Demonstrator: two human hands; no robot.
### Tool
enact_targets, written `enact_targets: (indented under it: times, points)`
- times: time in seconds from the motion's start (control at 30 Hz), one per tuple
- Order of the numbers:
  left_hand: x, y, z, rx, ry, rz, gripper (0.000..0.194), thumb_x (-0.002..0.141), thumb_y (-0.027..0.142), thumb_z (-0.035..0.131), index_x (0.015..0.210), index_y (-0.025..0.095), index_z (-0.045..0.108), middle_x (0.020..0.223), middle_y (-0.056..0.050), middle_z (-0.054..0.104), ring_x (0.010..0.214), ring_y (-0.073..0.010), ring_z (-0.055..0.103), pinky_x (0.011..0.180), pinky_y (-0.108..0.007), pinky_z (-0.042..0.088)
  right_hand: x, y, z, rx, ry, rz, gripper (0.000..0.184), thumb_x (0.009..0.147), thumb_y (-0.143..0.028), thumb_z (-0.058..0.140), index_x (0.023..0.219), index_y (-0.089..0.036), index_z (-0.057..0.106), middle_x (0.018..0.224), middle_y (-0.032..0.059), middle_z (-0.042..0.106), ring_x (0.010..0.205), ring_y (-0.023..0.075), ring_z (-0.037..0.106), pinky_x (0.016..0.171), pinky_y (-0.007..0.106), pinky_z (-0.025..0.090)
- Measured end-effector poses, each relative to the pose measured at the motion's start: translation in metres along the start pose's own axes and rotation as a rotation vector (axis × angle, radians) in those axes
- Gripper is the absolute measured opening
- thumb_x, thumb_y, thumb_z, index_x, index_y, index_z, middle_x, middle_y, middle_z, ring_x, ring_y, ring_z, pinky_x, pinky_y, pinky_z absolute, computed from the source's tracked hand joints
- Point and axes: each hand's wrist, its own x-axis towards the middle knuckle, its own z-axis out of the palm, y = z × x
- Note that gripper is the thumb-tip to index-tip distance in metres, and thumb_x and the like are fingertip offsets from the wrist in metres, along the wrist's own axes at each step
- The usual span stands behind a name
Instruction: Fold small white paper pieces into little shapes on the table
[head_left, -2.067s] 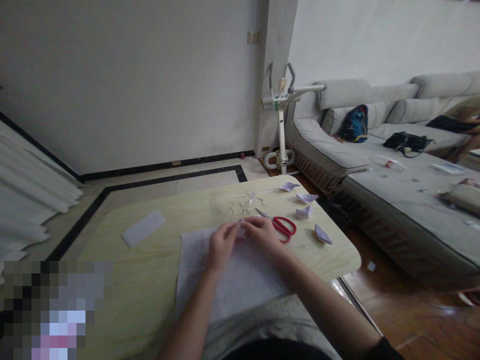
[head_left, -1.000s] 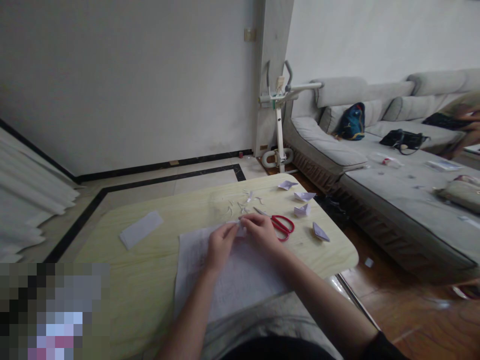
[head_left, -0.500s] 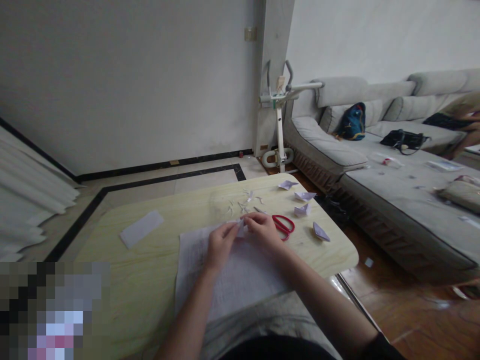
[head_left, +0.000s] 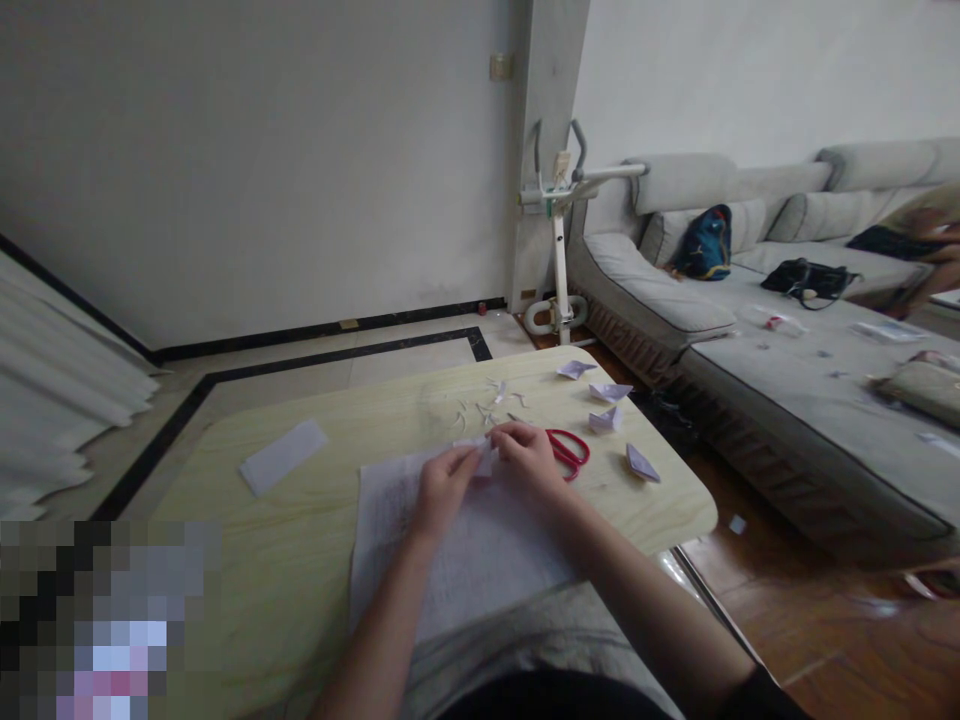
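Between my two hands is a small piece of white paper (head_left: 484, 462), partly hidden by fingers. My left hand (head_left: 444, 487) pinches its left side, and my right hand (head_left: 523, 455) pinches its upper right part. Beneath them a large printed sheet (head_left: 480, 560) lies on the wooden table. Red-handled scissors (head_left: 570, 456) rest just right of my right hand, their blades partly covered by it. Thin paper scraps (head_left: 491, 395) are scattered beyond my fingers.
Several folded paper boats (head_left: 604, 420) sit along the table's right side. A folded white paper (head_left: 283, 457) lies at left on the table (head_left: 285, 590). Past the right edge stands a grey sofa (head_left: 810, 400) with bags; a person (head_left: 919, 240) sits there.
My hands stay in nearly the same place. The fingers have shifted slightly on the small paper, and a little more of it shows between them.
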Motion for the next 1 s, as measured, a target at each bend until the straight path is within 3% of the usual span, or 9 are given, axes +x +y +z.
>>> enact_targets:
  times: [0.23, 0.47, 0.7, 1.0]
  points:
    - [0.0026, -0.0029, -0.0035, 0.099, 0.010, 0.046, 0.031, 0.076, 0.042, 0.066, 0.090, 0.016, 0.075, 0.090, -0.006, 0.073, 0.082, -0.0214, 0.066, 0.063, -0.026, 0.054, -0.0040, -0.0027, 0.0023, -0.035, -0.108, 0.004, 0.013, 0.074, -0.025, 0.062, 0.072, -0.016, 0.070, 0.067, 0.0005, 0.065, 0.061, 0.0129, 0.055, 0.057, 0.022, 0.041]
    - [0.0030, -0.0044, -0.0042, 0.091, 0.008, 0.046, 0.032, 0.076, 0.043, 0.066, 0.090, 0.015, 0.075, 0.089, -0.006, 0.074, 0.083, -0.0227, 0.066, 0.062, -0.027, 0.054, -0.0043, -0.0010, 0.0028, -0.063, -0.115, -0.029, 0.014, 0.075, -0.026, 0.062, 0.073, -0.015, 0.071, 0.066, 0.0016, 0.066, 0.061, 0.0143, 0.057, 0.057, 0.024, 0.043]
    - [0.0044, -0.0056, -0.0061, 0.189, 0.028, 0.130, 0.027, 0.078, 0.038, 0.064, 0.089, 0.016, 0.076, 0.090, -0.005, 0.075, 0.086, -0.0219, 0.067, 0.079, -0.030, 0.051, -0.0042, -0.0014, 0.0036, -0.072, -0.120, -0.036, 0.015, 0.077, -0.028, 0.062, 0.072, -0.016, 0.070, 0.066, 0.0011, 0.065, 0.061, 0.0140, 0.057, 0.057, 0.024, 0.043]
    - [0.0028, -0.0060, -0.0048, 0.144, 0.008, 0.086, 0.029, 0.078, 0.041, 0.063, 0.088, 0.016, 0.075, 0.088, -0.005, 0.074, 0.082, -0.0217, 0.067, 0.068, -0.028, 0.052, -0.0047, -0.0041, 0.0037, -0.055, -0.108, -0.029, 0.012, 0.073, -0.026, 0.063, 0.070, -0.015, 0.067, 0.063, -0.0002, 0.063, 0.060, 0.0131, 0.055, 0.055, 0.023, 0.041]
